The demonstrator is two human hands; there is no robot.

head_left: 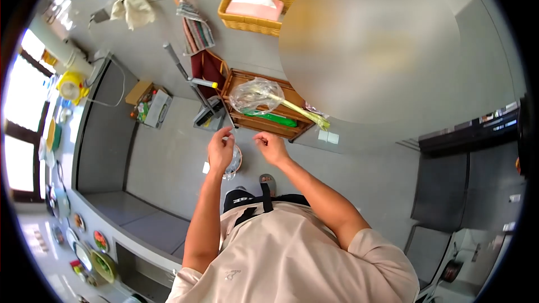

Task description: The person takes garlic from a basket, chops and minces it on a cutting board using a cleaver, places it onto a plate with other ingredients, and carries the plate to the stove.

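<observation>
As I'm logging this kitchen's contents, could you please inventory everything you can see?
rack: one, brown, against far wall
stalk: one, pale green, on rack
plastic bag: one, clear, around stalk
wicker basket: one, yellow, on wall
packet: one, pink and white, in basket
hanging cloths: several, cream and striped, left of basket
fabric: one, maroon, beside rack
long tools: count unclear, grey, beside rack
box: at least one, brown and white, left floor
appliance: one, yellow, left counter
dishes: several, mixed, left counter
container: one, orange rim, floor
sandal: one clearly seen, grey, floor
upper right: blurred
left hand: one, bare, nearest container
right hand: one, bare, beside left
</observation>
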